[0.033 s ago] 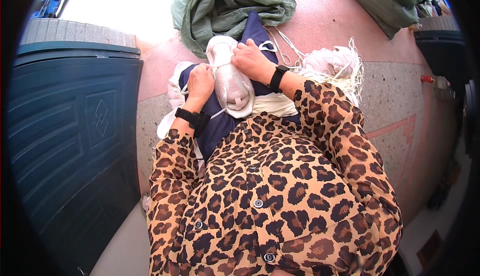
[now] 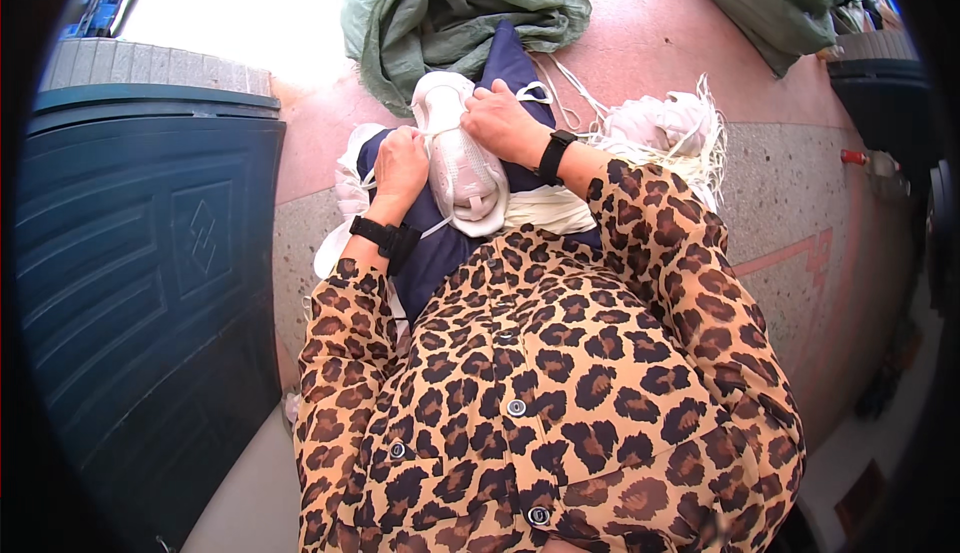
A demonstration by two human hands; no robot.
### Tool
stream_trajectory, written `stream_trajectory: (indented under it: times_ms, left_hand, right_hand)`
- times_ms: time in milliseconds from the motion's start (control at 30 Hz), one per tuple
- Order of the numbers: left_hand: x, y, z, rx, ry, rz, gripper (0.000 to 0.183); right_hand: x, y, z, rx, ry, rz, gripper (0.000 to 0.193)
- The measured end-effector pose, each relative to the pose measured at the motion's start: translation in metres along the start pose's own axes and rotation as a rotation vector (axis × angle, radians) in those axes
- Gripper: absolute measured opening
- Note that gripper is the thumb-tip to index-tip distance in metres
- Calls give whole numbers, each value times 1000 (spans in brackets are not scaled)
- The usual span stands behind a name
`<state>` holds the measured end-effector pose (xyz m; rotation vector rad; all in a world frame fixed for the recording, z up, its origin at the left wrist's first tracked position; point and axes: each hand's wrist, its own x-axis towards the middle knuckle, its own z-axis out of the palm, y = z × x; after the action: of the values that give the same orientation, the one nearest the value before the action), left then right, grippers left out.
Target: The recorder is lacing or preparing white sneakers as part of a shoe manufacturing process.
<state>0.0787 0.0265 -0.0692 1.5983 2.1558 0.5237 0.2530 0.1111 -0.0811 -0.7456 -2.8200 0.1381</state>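
A white and pale pink sneaker (image 2: 468, 175) rests on my dark blue trouser leg, its toe pointing away from me. Across it runs a white shoelace (image 2: 443, 131), pulled between my hands. At the shoe's left side my left hand (image 2: 401, 165) is closed on the lace, fingertips pinched together. My right hand (image 2: 505, 127) pinches the same lace above the shoe's right edge, with its fingers curled. Another stretch of thin lace hangs loose by the shoe's left side, below my left hand.
Ahead lies a crumpled green sack (image 2: 450, 13); a second full green sack (image 2: 770, 3) stands far right. A heap of pale pink shoes and white laces (image 2: 665, 128) sits to my right. More white shoes (image 2: 335, 248) lie left. A blue panelled door (image 2: 150, 283) borders the left.
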Motion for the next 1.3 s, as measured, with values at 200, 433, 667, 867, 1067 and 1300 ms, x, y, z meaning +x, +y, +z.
stream_trajectory:
  times_ms: [200, 433, 667, 867, 1067, 1300]
  left_hand:
    - [2, -1, 1, 258, 100, 291, 13]
    - [10, 9, 1, 579, 48, 562, 5]
    - [2, 25, -7, 473, 112, 349, 17]
    - [-23, 34, -3, 691, 63, 401, 13]
    - [-13, 19, -7, 504, -114, 313, 12]
    - [-12, 3, -3, 167, -121, 353, 21]
  right_hand:
    - [-2, 2, 8, 95, 24, 110, 8]
    - [-11, -13, 2, 7, 81, 341, 10]
    - [-12, -30, -9, 141, -67, 433, 19]
    - [-3, -22, 5, 59, -98, 275, 16]
    - [-8, 5, 4, 180, -105, -51, 10]
    - [-6, 14, -1, 167, -139, -186, 10]
